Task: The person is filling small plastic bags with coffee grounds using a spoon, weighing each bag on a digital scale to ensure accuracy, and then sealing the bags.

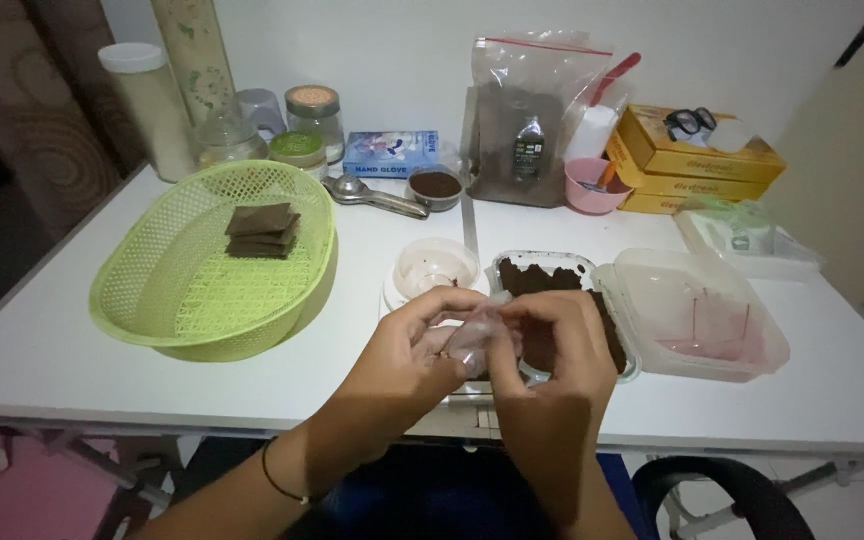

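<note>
Both hands meet over the near edge of the white surface (52,350), at about 6 o'clock in the view: the left hand (407,350) and the right hand (557,350) each pinch, with fingers curled close, a small clear plastic pouch (480,340) held between them. The pouch looks thin, light and limp, probably slippery, so it seems best taken by its edges with fingertips, as now. Just beyond the hands, toward 12 o'clock, an open clear plastic box (552,275) holds dark brown crumbly powder, its hinged lid (702,315) lying open at 3 o'clock. A small round clear cup (435,266) stands beside the box, seemingly near empty. At 9 o'clock a green mesh basket (202,300) holds a short stack of flat brown packets (262,231). Farther back, a zip bag (527,130) holds more brown powder, next to a pink cup (592,186) and a small round tin (434,186) of brown powder.
</note>
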